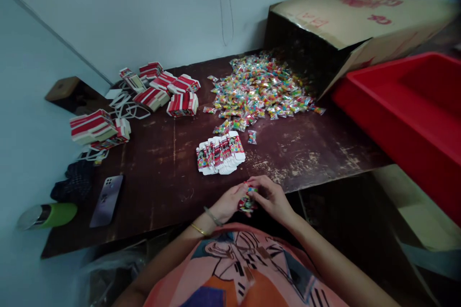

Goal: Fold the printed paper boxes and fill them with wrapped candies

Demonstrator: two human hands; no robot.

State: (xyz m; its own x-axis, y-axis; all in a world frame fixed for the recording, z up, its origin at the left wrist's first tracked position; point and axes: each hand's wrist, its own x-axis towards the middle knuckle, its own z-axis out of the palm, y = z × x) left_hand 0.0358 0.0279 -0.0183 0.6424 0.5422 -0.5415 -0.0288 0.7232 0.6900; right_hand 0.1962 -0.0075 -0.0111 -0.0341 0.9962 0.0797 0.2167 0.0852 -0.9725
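Observation:
My left hand (231,202) is closed around a small printed carton (248,201), red with coloured patterns, just off the table's front edge. Fingers of my right hand (271,197) are bent against the carton's top and right side; whether they also pinch a candy packet is too small to tell. A fanned row of flattened cartons (220,153), white-edged and red, lies on the table beyond my hands. Beside it rests one clear candy packet (252,137). Farther back spreads a large heap of such candy packets (262,88).
Bundled carton stacks (154,88) and white straps (129,108) occupy the table's back left. A phone (107,201), dark cloth (74,180) and green bottle (59,214) lie at left. At right, a cardboard box (345,24) opens toward the heap, beside a red tub (399,120).

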